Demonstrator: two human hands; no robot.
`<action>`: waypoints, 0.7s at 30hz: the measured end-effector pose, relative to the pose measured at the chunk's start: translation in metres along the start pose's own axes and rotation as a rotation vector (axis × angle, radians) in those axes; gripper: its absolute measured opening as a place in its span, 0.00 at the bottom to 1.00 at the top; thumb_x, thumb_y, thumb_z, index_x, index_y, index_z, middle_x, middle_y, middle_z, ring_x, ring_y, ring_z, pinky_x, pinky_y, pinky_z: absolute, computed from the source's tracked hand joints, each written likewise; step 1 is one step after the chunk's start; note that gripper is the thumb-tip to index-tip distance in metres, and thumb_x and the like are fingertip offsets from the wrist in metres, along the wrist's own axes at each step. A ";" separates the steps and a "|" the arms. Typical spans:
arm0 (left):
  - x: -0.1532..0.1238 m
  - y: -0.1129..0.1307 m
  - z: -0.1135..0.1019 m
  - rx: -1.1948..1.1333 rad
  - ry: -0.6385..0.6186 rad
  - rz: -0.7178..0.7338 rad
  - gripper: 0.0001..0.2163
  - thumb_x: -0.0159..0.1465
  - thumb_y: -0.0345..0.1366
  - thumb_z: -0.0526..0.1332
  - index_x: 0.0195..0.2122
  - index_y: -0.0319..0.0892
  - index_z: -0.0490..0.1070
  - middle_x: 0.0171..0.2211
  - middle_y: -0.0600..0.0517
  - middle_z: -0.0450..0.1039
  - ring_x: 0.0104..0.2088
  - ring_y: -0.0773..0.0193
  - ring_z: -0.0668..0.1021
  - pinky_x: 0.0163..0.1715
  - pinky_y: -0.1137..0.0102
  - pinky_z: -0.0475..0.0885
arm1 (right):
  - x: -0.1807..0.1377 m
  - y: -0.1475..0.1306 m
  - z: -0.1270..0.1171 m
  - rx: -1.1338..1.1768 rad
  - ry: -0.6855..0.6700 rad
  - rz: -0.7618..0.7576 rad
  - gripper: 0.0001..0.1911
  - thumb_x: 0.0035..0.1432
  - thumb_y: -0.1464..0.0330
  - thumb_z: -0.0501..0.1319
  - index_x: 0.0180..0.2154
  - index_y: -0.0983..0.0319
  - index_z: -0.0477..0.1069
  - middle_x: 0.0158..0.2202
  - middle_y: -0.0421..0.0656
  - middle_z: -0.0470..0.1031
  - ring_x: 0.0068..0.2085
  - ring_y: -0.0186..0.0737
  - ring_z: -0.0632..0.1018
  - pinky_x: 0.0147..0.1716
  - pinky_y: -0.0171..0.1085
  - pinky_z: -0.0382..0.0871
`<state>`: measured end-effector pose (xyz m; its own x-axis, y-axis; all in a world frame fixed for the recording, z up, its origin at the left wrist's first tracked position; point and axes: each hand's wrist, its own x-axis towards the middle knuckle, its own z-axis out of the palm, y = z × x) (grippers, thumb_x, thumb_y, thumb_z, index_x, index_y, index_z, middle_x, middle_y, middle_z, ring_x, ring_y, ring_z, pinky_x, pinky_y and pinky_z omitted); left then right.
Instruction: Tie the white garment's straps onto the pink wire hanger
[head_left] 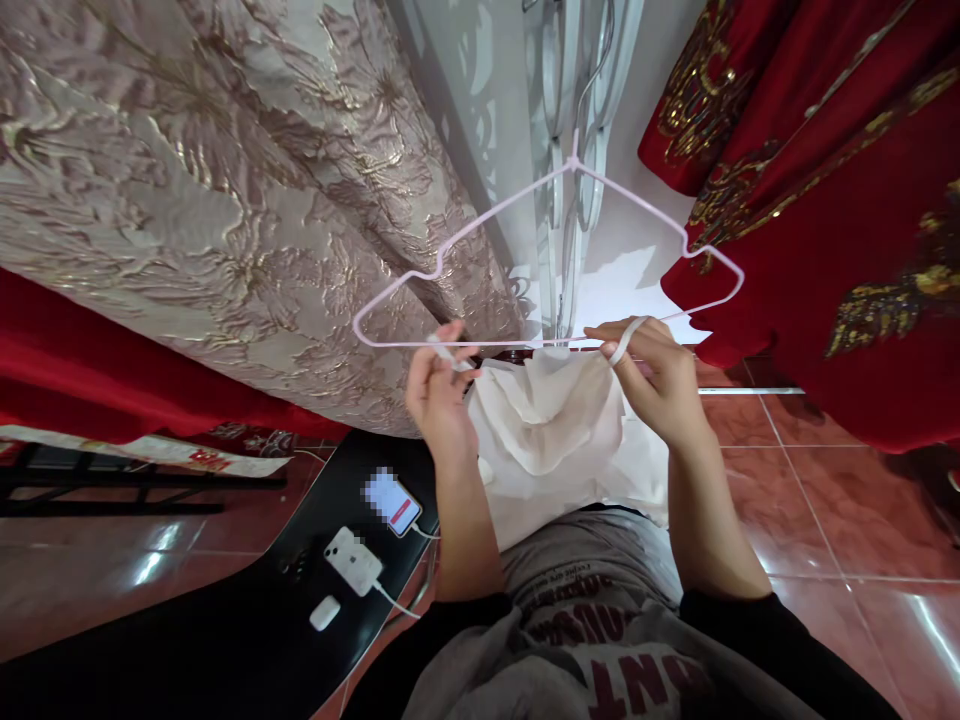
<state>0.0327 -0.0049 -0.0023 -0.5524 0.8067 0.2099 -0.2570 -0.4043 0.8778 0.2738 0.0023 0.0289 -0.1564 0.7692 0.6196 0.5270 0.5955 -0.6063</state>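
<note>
A pale pink hanger [510, 209] hangs upright in front of me, its lower bar level with my fingers. Below that bar a cream-white garment [551, 430] of thin cloth drapes in folds between my hands and against my body. My left hand [444, 405] is at the bar's left part, fingers curled on a white strap [448, 352] of the garment. Near the bar's right part, my right hand [660, 380] grips another white strap [628, 338], which loops over the fingers. The right fingertips reach the bar; whether they press on it I cannot tell.
Pink-gold brocade cloth [225, 200] hangs at left, red embroidered garments [862, 250] at right. Behind the hanger stands a white metal rack [555, 200]. A black bench [187, 630] holds a lit phone [394, 502], a white phone [354, 562] and a small white case [325, 613], with charging cables.
</note>
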 end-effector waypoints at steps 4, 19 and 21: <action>0.034 0.012 -0.026 0.102 0.259 0.380 0.15 0.61 0.24 0.65 0.44 0.47 0.87 0.53 0.50 0.87 0.49 0.61 0.86 0.44 0.69 0.81 | -0.004 0.006 -0.012 -0.046 0.087 0.000 0.14 0.74 0.58 0.60 0.46 0.51 0.85 0.44 0.41 0.88 0.49 0.45 0.85 0.64 0.56 0.71; 0.121 0.046 -0.052 0.207 -0.353 0.312 0.21 0.47 0.52 0.84 0.40 0.51 0.88 0.43 0.53 0.89 0.39 0.51 0.87 0.46 0.46 0.86 | -0.004 0.005 -0.021 -0.050 0.081 0.026 0.17 0.75 0.55 0.58 0.42 0.51 0.84 0.41 0.40 0.87 0.48 0.44 0.84 0.68 0.59 0.68; 0.127 0.034 -0.072 0.188 -0.288 0.256 0.25 0.40 0.55 0.86 0.36 0.51 0.88 0.40 0.53 0.89 0.37 0.50 0.87 0.44 0.44 0.86 | -0.003 0.007 -0.020 -0.036 0.068 0.026 0.18 0.75 0.54 0.57 0.43 0.50 0.84 0.42 0.40 0.87 0.48 0.44 0.84 0.69 0.60 0.67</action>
<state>-0.1033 0.0521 0.0233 -0.3288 0.7889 0.5191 0.0234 -0.5427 0.8396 0.2949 -0.0008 0.0328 -0.0857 0.7658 0.6374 0.5597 0.5662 -0.6051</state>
